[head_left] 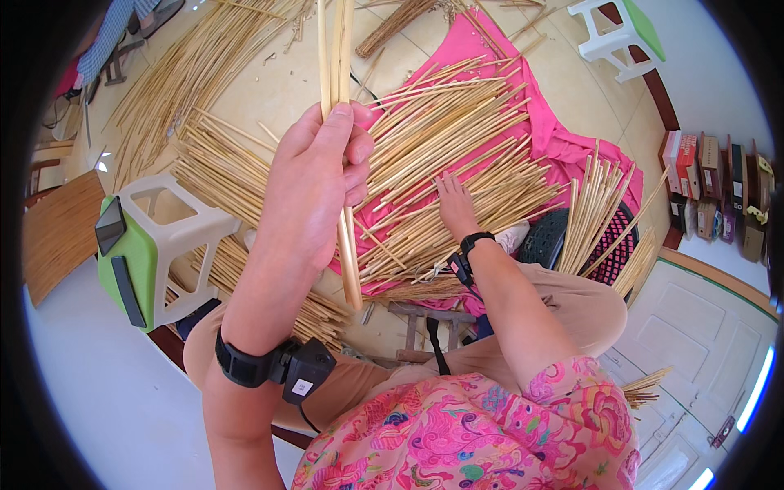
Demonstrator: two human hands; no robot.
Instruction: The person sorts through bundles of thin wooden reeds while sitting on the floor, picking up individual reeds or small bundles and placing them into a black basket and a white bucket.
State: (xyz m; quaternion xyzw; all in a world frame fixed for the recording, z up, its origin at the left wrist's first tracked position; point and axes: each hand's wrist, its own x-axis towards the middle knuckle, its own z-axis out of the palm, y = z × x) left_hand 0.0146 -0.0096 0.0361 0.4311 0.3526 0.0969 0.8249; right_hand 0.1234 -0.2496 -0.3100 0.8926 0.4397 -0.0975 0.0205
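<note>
Raised before me, my left hand (324, 159) grips a few straw-coloured plant stalks (348, 263), which stick out above and below the fist. My right hand (456, 205) reaches down with its fingers on a pile of cut stalks (490, 199); whether it pinches any of them I cannot tell. Both piles in front of me, this one and a farther pile of stalks (453, 122), lie on a bright pink cloth (542, 116). The raised left hand and forearm hide part of the stalks behind them.
Left stands a white stool with a green top (147, 245), bearing a phone (110, 225). Long stalks (190, 67) lie on the tiles behind it. A basket (615, 245) of upright stalks sits right. Shoeboxes (710, 165) line the right wall; another person's sleeve (110, 43) shows upper left.
</note>
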